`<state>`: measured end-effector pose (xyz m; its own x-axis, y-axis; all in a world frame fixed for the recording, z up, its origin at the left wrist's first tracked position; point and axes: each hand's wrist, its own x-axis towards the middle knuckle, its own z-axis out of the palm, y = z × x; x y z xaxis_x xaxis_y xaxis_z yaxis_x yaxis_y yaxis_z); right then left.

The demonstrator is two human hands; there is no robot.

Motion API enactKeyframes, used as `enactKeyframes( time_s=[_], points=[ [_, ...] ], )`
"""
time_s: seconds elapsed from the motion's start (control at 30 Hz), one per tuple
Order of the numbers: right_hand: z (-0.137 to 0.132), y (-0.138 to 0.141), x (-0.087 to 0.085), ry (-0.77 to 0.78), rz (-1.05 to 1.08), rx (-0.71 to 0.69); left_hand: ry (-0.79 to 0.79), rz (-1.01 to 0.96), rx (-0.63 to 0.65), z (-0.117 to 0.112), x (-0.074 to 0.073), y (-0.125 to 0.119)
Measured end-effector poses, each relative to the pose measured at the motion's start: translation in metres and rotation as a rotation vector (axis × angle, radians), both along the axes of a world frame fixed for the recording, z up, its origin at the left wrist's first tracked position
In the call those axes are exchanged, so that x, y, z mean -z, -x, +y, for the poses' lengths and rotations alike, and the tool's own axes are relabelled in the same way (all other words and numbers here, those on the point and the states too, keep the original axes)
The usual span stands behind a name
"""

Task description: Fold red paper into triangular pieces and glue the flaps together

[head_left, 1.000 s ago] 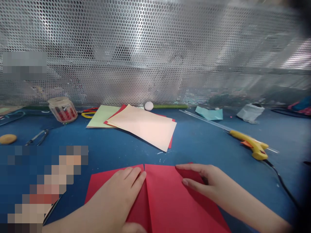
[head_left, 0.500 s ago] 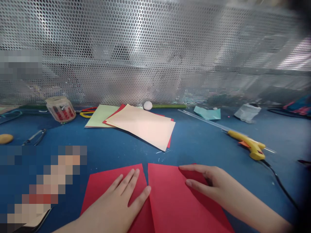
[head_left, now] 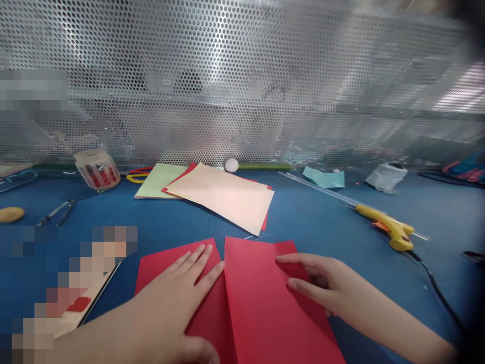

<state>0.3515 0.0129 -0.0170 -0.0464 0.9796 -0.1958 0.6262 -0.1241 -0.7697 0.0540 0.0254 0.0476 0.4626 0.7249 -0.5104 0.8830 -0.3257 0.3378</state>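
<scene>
A sheet of red paper (head_left: 261,298) lies on the blue table (head_left: 322,222) right in front of me, its two side flaps folded in so their edges meet along the middle. My left hand (head_left: 178,298) rests flat on the left flap, fingers spread, fingertips by the centre seam. My right hand (head_left: 322,283) lies on the right flap, fingers curled over its outer edge near the far corner.
A stack of cream, red and pale green sheets (head_left: 220,194) lies beyond the red paper. A yellow glue gun (head_left: 390,227) with a black cord lies right. Left stand a jar (head_left: 96,169), scissors (head_left: 56,212) and coloured loops. A perforated metal wall (head_left: 242,81) backs the table.
The red paper now lies a little farther from me. My left hand has slid along the left flap; my right hand stays on the right flap.
</scene>
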Motion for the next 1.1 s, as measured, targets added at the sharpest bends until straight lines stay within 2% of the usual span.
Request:
enactKeyframes(
  time_s=[0.3,0.4,0.57,0.63,0.7,0.83,0.9,1.1],
  points=[
    [-0.002,-0.003,0.005,-0.001,0.01,-0.001,0.073,0.04,0.088,-0.001,-0.009,-0.005],
    [-0.003,-0.005,0.005,-0.002,0.01,0.001,0.038,-0.009,0.128,-0.001,-0.003,0.0],
    [-0.003,-0.012,0.006,-0.01,-0.003,0.018,-0.135,-0.116,0.277,-0.003,0.012,0.005],
    [-0.004,-0.014,0.006,-0.015,-0.016,0.027,-0.154,-0.083,0.348,-0.006,0.011,0.001],
    [-0.006,-0.015,0.005,-0.019,-0.028,0.033,-0.106,0.0,0.403,-0.008,0.005,-0.007],
    [-0.012,-0.015,0.003,-0.016,-0.04,0.025,-0.057,0.133,0.456,-0.008,-0.004,-0.022],
    [-0.014,-0.016,0.002,-0.016,-0.043,0.019,-0.059,0.135,0.482,-0.006,0.005,-0.023],
    [-0.018,-0.021,0.003,-0.025,-0.056,0.035,-0.113,0.059,0.54,0.0,0.057,-0.005]
  ],
)
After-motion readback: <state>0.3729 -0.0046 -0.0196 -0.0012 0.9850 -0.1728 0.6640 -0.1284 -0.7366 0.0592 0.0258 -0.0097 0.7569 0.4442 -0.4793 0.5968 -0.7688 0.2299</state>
